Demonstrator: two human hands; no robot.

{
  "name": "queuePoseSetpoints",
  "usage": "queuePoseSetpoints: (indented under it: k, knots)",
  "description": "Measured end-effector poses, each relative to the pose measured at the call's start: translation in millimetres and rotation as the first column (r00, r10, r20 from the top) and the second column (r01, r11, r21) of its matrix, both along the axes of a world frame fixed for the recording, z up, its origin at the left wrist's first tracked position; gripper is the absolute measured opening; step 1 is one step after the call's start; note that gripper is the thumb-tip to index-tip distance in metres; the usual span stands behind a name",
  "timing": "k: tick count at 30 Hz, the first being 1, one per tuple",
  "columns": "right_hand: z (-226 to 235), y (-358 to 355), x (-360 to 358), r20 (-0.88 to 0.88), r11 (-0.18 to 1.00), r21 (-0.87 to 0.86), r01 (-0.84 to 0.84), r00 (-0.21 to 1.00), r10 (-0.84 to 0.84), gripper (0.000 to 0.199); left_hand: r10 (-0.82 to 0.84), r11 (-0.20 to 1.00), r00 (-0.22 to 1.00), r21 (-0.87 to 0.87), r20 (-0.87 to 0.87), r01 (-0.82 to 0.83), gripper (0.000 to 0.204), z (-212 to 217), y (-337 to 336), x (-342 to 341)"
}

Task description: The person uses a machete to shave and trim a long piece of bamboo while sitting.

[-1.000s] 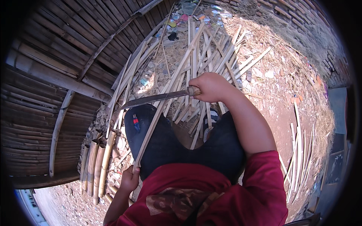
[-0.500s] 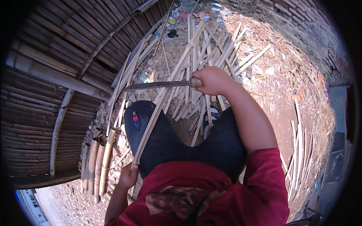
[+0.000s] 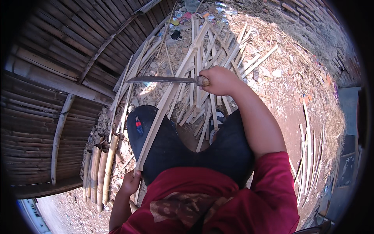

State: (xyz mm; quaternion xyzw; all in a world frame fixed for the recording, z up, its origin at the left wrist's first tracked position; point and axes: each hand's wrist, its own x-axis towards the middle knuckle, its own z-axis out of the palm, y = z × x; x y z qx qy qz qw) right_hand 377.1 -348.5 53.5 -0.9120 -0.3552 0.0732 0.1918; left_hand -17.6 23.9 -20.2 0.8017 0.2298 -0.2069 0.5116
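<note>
My right hand (image 3: 219, 81) is closed round the short handle of a machete (image 3: 161, 79), whose long dark blade points left. The blade lies across a long pale bamboo strip (image 3: 161, 111), seemingly against it. That strip slants over my left thigh, from the pile in front back to my left hip. There my left hand (image 3: 132, 181) grips its near end, thumb on top. Beyond my knees, more split bamboo strips (image 3: 196, 95) lie in a loose crisscross pile.
Several uncut bamboo lengths (image 3: 103, 171) stand at the left beside a slatted bamboo wall (image 3: 35, 144). Thin strips (image 3: 307, 156) lie on the ground at right. A brick wall (image 3: 331, 43) rises far right, and litter (image 3: 187, 15) is scattered at the far end.
The machete has moved slightly farther away along the strip, and its blade is now more level. My left hand keeps its hold on the near end.
</note>
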Motion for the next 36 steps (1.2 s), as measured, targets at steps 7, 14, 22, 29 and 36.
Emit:
queuePoseSetpoints:
  k: [7, 14, 22, 29, 36]
  knots:
    - [-21, -16, 38, -0.222, 0.985, 0.131, 0.110, 0.972, -0.080, 0.032, 0.062, 0.998, 0.998, -0.022, 0.016, -0.062, 0.050, -11, 0, 0]
    - [-18, 6, 13, -0.005, 0.997, 0.052, 0.063, 0.998, -0.063, 0.025, 0.072, 0.983, 0.980, -0.156, -0.186, -0.102, 0.054, 13, 7, 5]
    - [-36, -13, 32, -0.137, 0.999, 0.006, 0.054, 0.989, -0.053, 0.024, 0.033, 0.996, 0.999, -0.079, -0.043, -0.036, 0.055, -1, -3, 9]
    - [-31, 7, 26, -0.013, 0.995, 0.016, 0.104, 0.995, -0.103, 0.026, 0.082, 0.975, 0.985, -0.192, -0.153, -0.111, 0.056, 15, 0, 5]
    - [-8, 16, 12, -0.125, 0.998, 0.027, -0.057, 0.990, 0.060, 0.022, 0.063, 0.996, 0.998, -0.057, 0.027, -0.062, 0.056, -5, -2, 15]
